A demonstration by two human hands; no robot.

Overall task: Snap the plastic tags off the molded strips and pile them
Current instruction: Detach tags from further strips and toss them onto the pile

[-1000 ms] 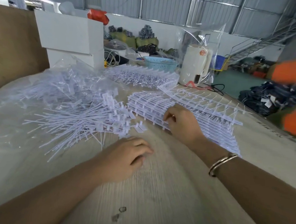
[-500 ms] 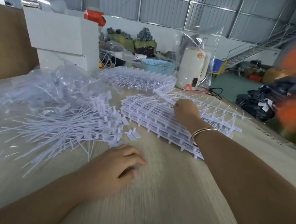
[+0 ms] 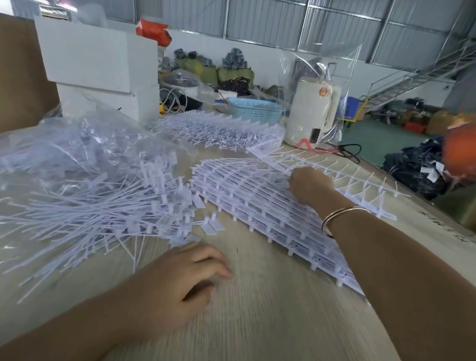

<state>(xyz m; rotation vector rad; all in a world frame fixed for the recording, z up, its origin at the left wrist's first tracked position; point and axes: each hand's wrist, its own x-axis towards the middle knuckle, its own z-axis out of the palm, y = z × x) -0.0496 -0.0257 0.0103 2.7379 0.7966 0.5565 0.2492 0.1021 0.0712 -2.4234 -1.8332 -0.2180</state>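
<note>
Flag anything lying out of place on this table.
Two loose tags lie alone on the table, between the pile of snapped tags and the stacked strips. Nothing looks broken or spilled.

You could read almost nothing here. The white kettle (image 3: 313,112) behind your stacked strips carried a round orange emblem (image 3: 323,92) near its top, but its characters were too blurred to make out. Faint dark printed marks (image 3: 442,222) ran along the table's (image 3: 276,315) right edge beyond your right forearm; they stayed illegible too. No numbers or brand names showed clearly anywhere.
</note>
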